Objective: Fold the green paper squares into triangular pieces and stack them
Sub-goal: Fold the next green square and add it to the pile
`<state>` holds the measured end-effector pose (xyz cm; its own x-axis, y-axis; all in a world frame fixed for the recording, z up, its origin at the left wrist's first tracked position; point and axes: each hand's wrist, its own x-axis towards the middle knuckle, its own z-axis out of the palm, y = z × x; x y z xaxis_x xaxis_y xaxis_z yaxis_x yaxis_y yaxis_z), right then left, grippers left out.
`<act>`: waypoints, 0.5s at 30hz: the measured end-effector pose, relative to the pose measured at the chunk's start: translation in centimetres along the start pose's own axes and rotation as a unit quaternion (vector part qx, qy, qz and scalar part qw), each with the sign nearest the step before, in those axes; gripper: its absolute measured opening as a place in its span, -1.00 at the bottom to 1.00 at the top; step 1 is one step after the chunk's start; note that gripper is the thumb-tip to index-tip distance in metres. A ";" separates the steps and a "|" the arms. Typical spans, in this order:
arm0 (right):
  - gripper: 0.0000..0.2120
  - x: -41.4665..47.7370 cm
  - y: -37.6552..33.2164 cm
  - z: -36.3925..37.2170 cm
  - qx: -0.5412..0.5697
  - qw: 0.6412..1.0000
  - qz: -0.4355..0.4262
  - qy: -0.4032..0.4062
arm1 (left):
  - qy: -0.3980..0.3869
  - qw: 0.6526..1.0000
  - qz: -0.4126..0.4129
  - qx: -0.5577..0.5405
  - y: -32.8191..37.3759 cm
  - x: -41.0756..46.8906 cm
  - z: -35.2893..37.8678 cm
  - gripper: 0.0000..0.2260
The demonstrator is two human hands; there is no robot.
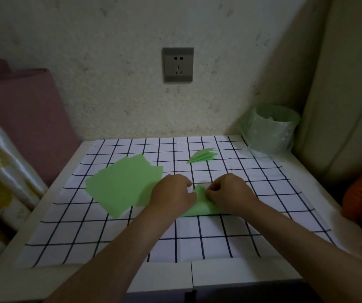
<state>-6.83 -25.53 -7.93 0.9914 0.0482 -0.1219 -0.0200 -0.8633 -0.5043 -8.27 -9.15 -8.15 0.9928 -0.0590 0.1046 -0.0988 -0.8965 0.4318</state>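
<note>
While left hand (172, 194) and right hand (230, 193) pinch its peak, green paper (201, 205) — pale, part-folded, triangular

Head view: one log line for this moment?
phase: folding | left hand: holds green sheet | right hand: pinches sheet | folded triangles: far right | flat squares: left

I see both hands meeting near the middle of the checked cloth (219, 237). The left hand (172, 193) and right hand (228, 192) pinch a partly folded green sheet (202, 204), fingers curled by its far tip. A fanned pile of green squares (121, 184) lies just left. Farther off, folded triangles (204, 156) sit stacked near a pale green bin (272, 127) in the far right corner.
</note>
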 end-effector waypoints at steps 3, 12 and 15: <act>-0.81 -0.1 -0.1 0.1 -0.016 1.000 -0.010 0.004 | 0.013 0.999 0.028 0.009 -0.4 0.0 0.1 -0.75; -0.72 -0.2 -0.3 0.8 -0.083 0.994 -0.048 0.045 | -0.095 0.973 0.208 0.016 -1.2 -1.7 -0.4 -0.71; -0.76 -0.3 -0.2 1.2 -0.136 0.984 -0.085 0.083 | -0.105 0.972 0.207 0.025 -0.9 -2.3 -0.5 -0.68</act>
<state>-7.23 -24.79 -8.82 0.9855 0.1391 0.0977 0.1599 -0.9533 -0.2562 -10.48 -7.99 -8.29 0.8611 -0.5031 0.0736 -0.4950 -0.7966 0.3471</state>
